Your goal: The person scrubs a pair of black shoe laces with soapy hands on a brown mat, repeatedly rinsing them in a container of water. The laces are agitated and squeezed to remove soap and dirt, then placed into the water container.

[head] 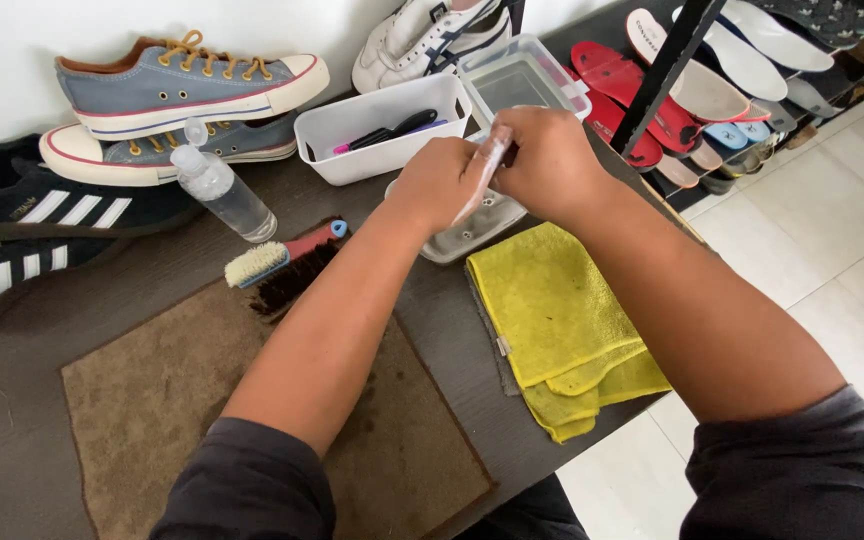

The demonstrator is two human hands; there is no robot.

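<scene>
Dark tabletop is bearing a tray, over which both hands, left and right, are gripping a slanted translucent brush, equally near.

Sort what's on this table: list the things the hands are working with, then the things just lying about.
In hand:
left hand and right hand gripping a pale slim tool, exact kind unclear
shallow grey tray under them

Lying about:
yellow cloth
brushes
clear bottle
white bin
blue sneakers
brown mat
</scene>
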